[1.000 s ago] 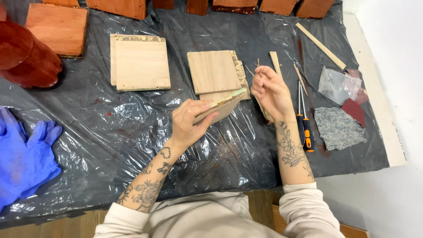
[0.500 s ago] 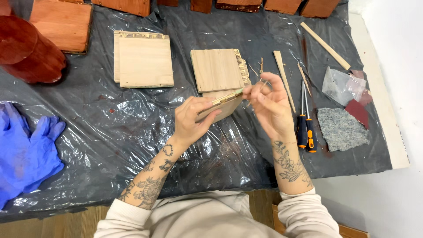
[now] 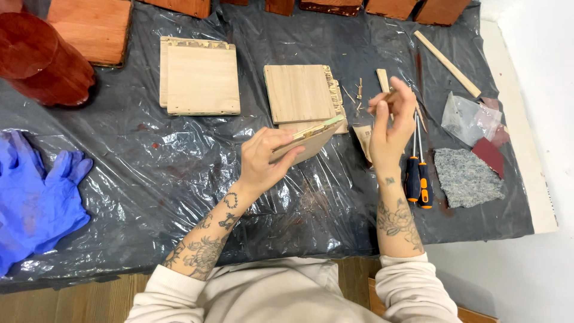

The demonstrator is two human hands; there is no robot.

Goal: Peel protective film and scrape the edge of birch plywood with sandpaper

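Left hand fingers clamped on a bare wooden panel held tilted just before the panel stack, right hand fingers pinching a small wood sliver right of it; stained pieces lie far left, bare panels apparently remain.

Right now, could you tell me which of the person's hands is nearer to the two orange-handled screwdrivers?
Right. The right hand is raised just left of the screwdrivers; the left hand holds a wooden panel farther left.
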